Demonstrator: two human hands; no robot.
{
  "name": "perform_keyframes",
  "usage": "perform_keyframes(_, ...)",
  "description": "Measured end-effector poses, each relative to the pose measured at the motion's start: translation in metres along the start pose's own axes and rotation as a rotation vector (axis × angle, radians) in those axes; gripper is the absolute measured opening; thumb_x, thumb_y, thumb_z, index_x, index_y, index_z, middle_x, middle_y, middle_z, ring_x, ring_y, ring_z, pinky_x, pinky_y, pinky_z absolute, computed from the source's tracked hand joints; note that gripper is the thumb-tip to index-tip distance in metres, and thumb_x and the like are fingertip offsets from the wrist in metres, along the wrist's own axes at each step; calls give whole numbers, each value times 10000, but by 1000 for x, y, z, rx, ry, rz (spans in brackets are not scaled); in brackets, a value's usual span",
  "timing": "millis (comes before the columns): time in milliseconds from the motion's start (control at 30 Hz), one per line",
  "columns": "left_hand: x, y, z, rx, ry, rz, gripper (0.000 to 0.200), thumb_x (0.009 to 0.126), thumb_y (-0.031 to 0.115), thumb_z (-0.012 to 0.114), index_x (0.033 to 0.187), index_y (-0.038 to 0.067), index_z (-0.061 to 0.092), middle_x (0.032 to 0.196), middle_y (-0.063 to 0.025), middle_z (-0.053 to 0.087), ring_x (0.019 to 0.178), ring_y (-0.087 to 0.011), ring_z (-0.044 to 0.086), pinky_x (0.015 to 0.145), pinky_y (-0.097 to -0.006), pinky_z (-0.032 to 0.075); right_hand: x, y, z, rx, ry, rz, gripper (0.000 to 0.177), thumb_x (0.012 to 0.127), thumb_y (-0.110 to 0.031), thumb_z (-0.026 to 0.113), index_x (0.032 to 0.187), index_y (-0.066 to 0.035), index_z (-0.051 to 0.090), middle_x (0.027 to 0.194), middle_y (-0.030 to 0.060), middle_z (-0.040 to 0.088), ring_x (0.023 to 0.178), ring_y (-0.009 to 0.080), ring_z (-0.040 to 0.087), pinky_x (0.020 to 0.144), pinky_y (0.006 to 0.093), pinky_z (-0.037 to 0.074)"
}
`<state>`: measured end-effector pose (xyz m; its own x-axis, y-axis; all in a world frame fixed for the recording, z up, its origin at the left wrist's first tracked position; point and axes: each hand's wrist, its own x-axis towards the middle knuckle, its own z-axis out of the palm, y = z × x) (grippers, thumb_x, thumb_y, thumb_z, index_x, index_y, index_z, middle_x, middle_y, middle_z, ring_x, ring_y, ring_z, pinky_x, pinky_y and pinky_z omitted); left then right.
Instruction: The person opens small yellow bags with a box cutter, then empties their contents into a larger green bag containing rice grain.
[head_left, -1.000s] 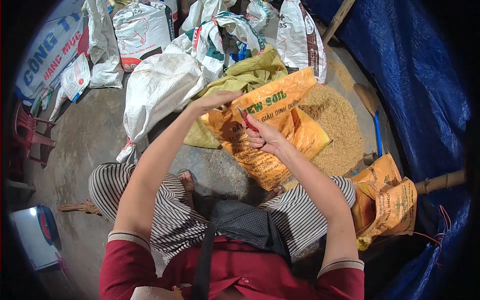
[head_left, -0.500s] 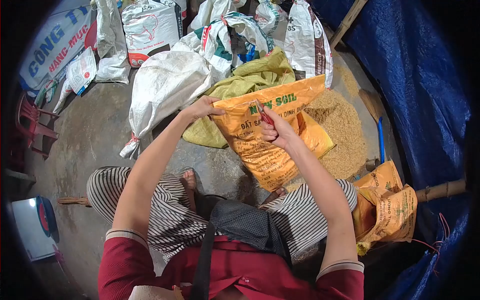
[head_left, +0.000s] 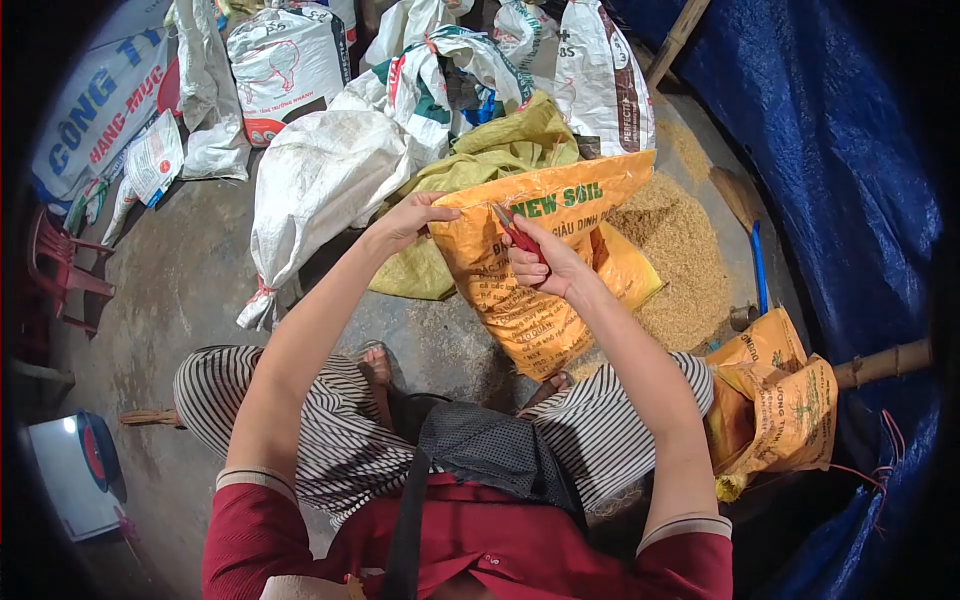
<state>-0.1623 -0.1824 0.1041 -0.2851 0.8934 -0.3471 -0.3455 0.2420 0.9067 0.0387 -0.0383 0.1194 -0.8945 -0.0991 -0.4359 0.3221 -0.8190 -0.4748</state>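
Note:
An orange printed bag (head_left: 530, 290) hangs upright in front of me, its top edge running up to the right. My left hand (head_left: 412, 218) pinches the bag's top left corner. In my right hand (head_left: 548, 262) is a red-handled cutting tool (head_left: 522, 238), held against the printed face just below the top edge. The tool's tip points up and left toward my left hand. A second orange bag (head_left: 790, 420) stands by my right knee.
Behind the held bag lie a yellow-green sack (head_left: 415, 268), a tied white sack (head_left: 320, 190) and a heap of husks (head_left: 685, 255). A blue tarp (head_left: 810, 130) lines the right side. A red chair (head_left: 68, 265) and a white box (head_left: 70, 480) are at left.
My right hand and the red tool have shifted left along the bag, toward my left hand. My left hand has moved slightly right and keeps its pinch on the corner.

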Motion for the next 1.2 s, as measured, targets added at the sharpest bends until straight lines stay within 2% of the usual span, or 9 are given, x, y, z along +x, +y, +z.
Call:
perform_keyframes(333,5,7,14,-133,-62,-19,310,790,59,583,1088,-19,550,1004,-67,616,895,-119,588,792,-247,459,-1,-3,2,-6,-10,-7,317,917,-363,408,825,-75,502,452,-54,310,321,48,240,294,188,187)
perform_keyframes(533,7,7,16,-122,-10,-3,317,781,72,598,1079,-24,547,999,-69,616,889,-120,589,792,-249,458,-7,-15,3,-103,46,-15,304,915,-352,420,818,-77,504,453,-62,314,326,43,238,299,186,183)
perform_keyframes(600,8,7,18,-89,0,22,253,764,108,622,1006,36,600,925,-12,633,781,-73,591,677,-209,460,-15,-28,6,-164,70,-15,301,912,-352,425,815,-78,502,452,-65,313,327,42,240,300,187,181)
perform_keyframes(700,11,5,15,-66,35,28,231,758,115,627,977,42,616,899,-3,637,758,-61,584,652,-207,450,-35,-48,17,-498,345,2,288,904,-347,442,814,-80,499,440,-75,296,322,27,231,303,185,175)
perform_keyframes(800,8,9,21,-68,35,25,224,755,110,626,968,41,621,872,-5,642,731,-59,587,635,-198,451,-41,-54,12,-379,334,-122,281,906,-339,439,824,-77,499,436,-76,283,318,29,220,303,187,169)
perform_keyframes(867,12,8,22,-86,25,33,223,754,103,624,967,37,622,868,-10,644,722,-61,592,626,-192,452,-39,-46,21,-408,287,-118,288,909,-343,433,834,-73,501,434,-76,276,318,32,219,301,191,163)
perform_keyframes(933,13,10,24,-101,16,39,223,754,96,623,967,33,623,863,-14,647,712,-64,596,617,-186,453,-34,-36,26,-466,123,-22,294,912,-346,425,840,-72,505,436,-75,280,320,27,218,300,192,165)
perform_keyframes(1000,11,14,27,-75,-17,14,253,781,75,602,1025,13,582,942,-29,631,797,-81,603,697,-213,477,-30,-32,23,-450,159,-6,301,914,-352,418,841,-73,509,439,-78,285,323,25,217,300,191,165)
perform_keyframes(1200,8,16,33,-75,-3,21,270,781,70,600,1043,13,576,949,-37,629,807,-82,602,700,-216,476,-24,-27,10,-235,91,-19,290,899,-359,448,810,-88,503,450,-83,308,334,18,225,310,176,166)
